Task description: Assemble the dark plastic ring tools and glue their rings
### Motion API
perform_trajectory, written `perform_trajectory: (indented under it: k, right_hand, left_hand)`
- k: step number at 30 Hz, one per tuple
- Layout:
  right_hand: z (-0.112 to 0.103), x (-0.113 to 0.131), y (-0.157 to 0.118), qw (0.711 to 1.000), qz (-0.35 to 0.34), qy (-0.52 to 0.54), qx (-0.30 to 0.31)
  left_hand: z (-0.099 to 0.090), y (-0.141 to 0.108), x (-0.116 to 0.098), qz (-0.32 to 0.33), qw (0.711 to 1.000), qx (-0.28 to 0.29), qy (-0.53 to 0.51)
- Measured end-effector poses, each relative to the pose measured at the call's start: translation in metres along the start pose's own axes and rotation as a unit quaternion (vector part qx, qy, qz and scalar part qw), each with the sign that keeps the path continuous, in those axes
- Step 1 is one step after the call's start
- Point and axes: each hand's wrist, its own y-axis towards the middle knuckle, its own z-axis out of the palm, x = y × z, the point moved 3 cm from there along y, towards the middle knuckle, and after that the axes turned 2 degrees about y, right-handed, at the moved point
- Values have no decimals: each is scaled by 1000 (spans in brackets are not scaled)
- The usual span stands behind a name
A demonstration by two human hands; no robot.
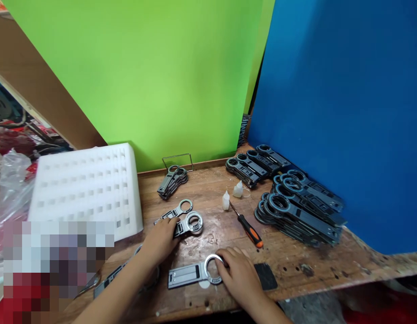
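Note:
My left hand [163,236] closes over the flat body of a grey ring-ended metal bracket [195,223]. Just behind it lies another ring-ended bracket [186,206], partly under my fingers. Near the front edge, my right hand [240,274] grips the ring of a third bracket [184,275], its thumb reaching into the ring. This bracket's slotted body points left and rests on the wooden table [208,306]. A dark flat pad [266,276] sticks out beyond my right wrist. Beneath my left forearm, more brackets [110,276] are partly hidden.
A screwdriver [249,231] with a black-orange handle lies beside two small white bottles [226,200]. Stacked brackets [296,216] fill the right side; a smaller pile [172,181] sits behind. White slotted foam [87,189] stands left. Green [144,81] and blue panels [346,112] border the table.

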Motion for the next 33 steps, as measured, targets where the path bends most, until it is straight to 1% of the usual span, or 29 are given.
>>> perform_trajectory:
  k: [4,8,10,13,17,19,22,25,28,31,33]
  right_hand:
    - [1,-1,-1,1000,3,7,8]
    - [2,-2,0,1000,10,10,12]
    - [2,-2,0,1000,12,13,12]
    - [2,-2,1,1000,11,16,7]
    - [3,-3,0,1000,7,14,-6]
    - [4,-4,-1,1000,6,14,-11]
    - [5,-6,-1,1000,-1,15,-15]
    - [6,-7,0,1000,-14,11,-23]
    - [9,-10,0,999,-35,10,-37]
    - [14,-15,0,997,-48,13,-60]
    - [16,-17,1,996,-46,15,-74]
  left_hand:
    - [-3,0,7,-6,1000,-6,-14]
    - [-17,8,21,-42,997,-50,-40]
    - [-22,15,26,-57,995,-62,-47]
    - [-24,24,30,-65,995,-56,-41]
    - [-20,29,33,-61,997,-34,-29]
    - [-19,30,33,-61,998,-23,-19]
    - [-22,37,28,-63,998,-25,-7]
    - [-28,57,18,-69,997,-38,-2]
    - [-34,85,10,-84,995,-47,-1]
    - [-36,110,7,-105,993,-50,-1]
    - [-35,120,6,-118,992,-53,3]
